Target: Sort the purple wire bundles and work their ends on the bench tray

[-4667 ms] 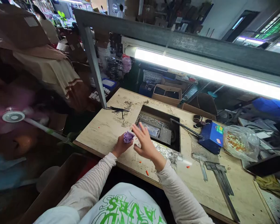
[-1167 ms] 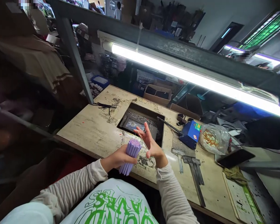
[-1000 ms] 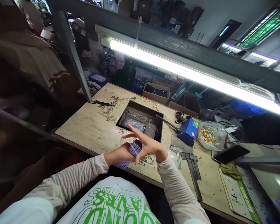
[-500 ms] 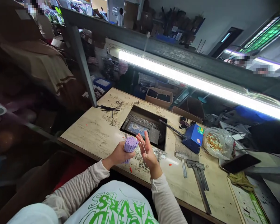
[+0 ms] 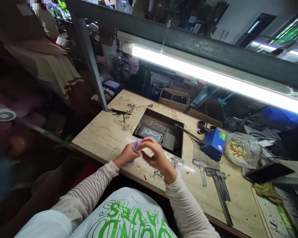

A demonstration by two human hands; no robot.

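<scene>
My left hand (image 5: 126, 155) is closed around an upright bundle of thin purple sticks (image 5: 137, 144) above the front part of the table. Beside it, my right hand (image 5: 156, 155) arches its bent fingers over the top of the bundle, with the fingertips at its rim. A thin white rubber band, looped on the right fingers a moment earlier, is mostly hidden by them now. Lower ends of the sticks show beneath my left hand.
Behind my hands is a sunken tray (image 5: 180, 145) in the wooden table (image 5: 96, 135). To the right are a blue box (image 5: 212, 144), a plastic bag of rubber bands (image 5: 240, 150) and metal squares (image 5: 220, 191). Black strips (image 5: 119, 112) lie at the left; a lamp (image 5: 201, 71) hangs above.
My right hand has moved from beside the bundle onto its top, its spread fingers now bent. My left hand keeps its hold. The camera view has shifted slightly.
</scene>
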